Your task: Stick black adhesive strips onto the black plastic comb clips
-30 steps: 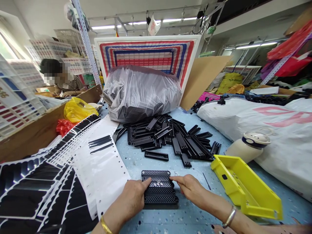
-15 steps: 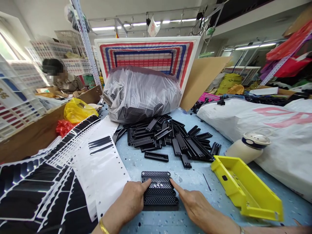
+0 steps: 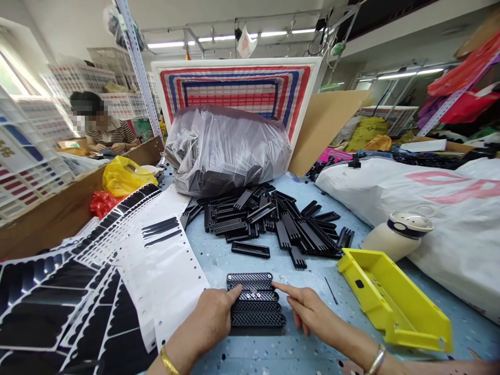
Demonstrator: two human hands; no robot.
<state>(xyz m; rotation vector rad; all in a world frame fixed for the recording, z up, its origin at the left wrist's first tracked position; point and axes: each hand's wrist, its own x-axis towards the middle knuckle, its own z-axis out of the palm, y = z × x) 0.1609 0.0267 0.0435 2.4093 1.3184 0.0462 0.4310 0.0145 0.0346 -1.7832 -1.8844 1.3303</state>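
Several black perforated plastic strips [image 3: 255,307] lie side by side in a flat block in front of me. A few small silver rings [image 3: 253,295] rest on the middle of it. My left hand [image 3: 211,315] has one finger stretched onto the block's left end, near the second strip; its other fingers are curled and mostly hidden. My right hand [image 3: 308,307] points its index finger at the right end of that strip, the tip touching or nearly touching it, with the remaining fingers loosely bent. Neither hand visibly grips anything.
A heap of black plastic pieces [image 3: 273,219] lies behind the block, one lone piece [image 3: 250,250] before it. White sticker sheets [image 3: 175,281] cover the left. At right are a yellow bin [image 3: 406,307], a thin black stick [image 3: 331,290], a cream bottle [image 3: 394,237] and a white sack [image 3: 429,192].
My right hand has turned and its wrist has moved left and up, showing more bent fingers; its index fingertip stays by the block's right end. My left hand has hardly moved.
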